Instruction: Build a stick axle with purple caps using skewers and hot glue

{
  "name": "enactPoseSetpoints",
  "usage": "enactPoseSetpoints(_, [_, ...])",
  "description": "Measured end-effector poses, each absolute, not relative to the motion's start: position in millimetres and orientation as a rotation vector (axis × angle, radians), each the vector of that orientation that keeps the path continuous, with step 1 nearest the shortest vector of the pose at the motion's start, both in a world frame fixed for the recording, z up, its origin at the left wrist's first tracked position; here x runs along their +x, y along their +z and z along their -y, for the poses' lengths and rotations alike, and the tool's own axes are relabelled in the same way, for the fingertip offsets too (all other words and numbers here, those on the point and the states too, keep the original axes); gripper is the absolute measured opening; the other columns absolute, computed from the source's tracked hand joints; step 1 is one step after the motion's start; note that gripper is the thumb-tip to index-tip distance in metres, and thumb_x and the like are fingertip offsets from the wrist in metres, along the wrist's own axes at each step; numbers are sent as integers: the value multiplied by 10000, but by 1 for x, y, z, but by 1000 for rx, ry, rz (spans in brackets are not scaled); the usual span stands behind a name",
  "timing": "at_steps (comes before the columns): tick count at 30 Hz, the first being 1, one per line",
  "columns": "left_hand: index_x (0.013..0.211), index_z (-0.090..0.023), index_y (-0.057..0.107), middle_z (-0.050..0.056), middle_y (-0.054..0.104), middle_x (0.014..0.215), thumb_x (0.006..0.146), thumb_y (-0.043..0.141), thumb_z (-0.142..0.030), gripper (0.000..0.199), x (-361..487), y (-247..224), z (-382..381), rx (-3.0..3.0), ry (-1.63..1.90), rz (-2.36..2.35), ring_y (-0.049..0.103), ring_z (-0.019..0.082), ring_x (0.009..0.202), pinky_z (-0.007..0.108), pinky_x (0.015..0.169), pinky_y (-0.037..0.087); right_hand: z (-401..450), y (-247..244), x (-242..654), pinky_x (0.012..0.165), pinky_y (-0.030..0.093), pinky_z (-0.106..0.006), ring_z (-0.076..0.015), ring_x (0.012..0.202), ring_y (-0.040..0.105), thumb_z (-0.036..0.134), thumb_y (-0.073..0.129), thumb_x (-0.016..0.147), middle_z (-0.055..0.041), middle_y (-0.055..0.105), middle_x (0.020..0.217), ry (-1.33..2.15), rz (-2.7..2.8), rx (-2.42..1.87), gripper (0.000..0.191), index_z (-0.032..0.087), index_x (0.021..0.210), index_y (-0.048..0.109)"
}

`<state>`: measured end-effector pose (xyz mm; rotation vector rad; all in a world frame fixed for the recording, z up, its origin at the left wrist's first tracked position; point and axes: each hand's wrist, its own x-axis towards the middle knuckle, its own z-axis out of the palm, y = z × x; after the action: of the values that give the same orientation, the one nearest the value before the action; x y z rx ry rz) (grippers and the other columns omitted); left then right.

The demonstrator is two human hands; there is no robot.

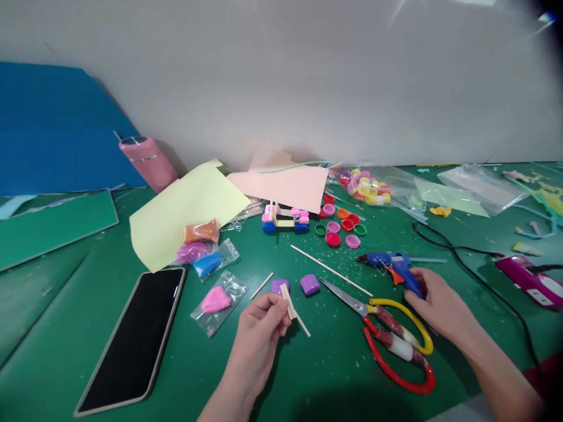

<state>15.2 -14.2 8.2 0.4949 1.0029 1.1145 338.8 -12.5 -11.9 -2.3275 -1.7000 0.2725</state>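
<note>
Short pale wooden sticks (288, 302) are pinched between the thumb and fingers of my left hand (261, 325). Just beyond it lie two purple clay blocks (310, 285), one partly hidden by the sticks. My right hand (433, 296) has its fingers round the handle of a blue hot glue gun (387, 261), which lies on its side with its nozzle to the left. Scissors (396, 340) with red and yellow handles rest between my hands. A longer thin stick (329, 269) and a shorter one (261, 285) lie on the green table (343, 375).
Behind stands a small pink-and-blue clay and stick model (285, 218), beside coloured plastic rings (333, 227). Bagged clay (215, 300) and a phone (134, 340) lie left. A pink bottle (148, 163) leans at the wall. A black cable (497, 293) runs to a magenta device (530, 280).
</note>
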Motion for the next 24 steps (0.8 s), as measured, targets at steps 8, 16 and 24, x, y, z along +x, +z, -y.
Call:
enactPoseSetpoints(8, [589,-131,584,-26,519,488,675,690,-270,195,16,7,15,514,1083,-1016,417,71,485,179,469,301,8,8,333,518,451,-313,-217,558,577,373,530,700,-52,625,671,566,1370,-2141,232,204,857,549])
enactPoseSetpoints(16, [592,-127,585,-29,527,480,671,695,-281,205,16,8,17,509,1052,-1041,409,57,470,167,466,288,29,43,264,439,385,-226,-121,459,449,410,554,785,29,500,519,1413,1124,-1438,267,179,919,556])
enactPoseSetpoints(24, [594,-131,584,-26,538,489,666,698,-270,194,14,9,15,482,1069,-1012,416,59,477,167,474,295,48,41,226,539,474,-229,-121,552,519,383,586,776,5,552,687,1388,1234,-1465,220,210,906,549])
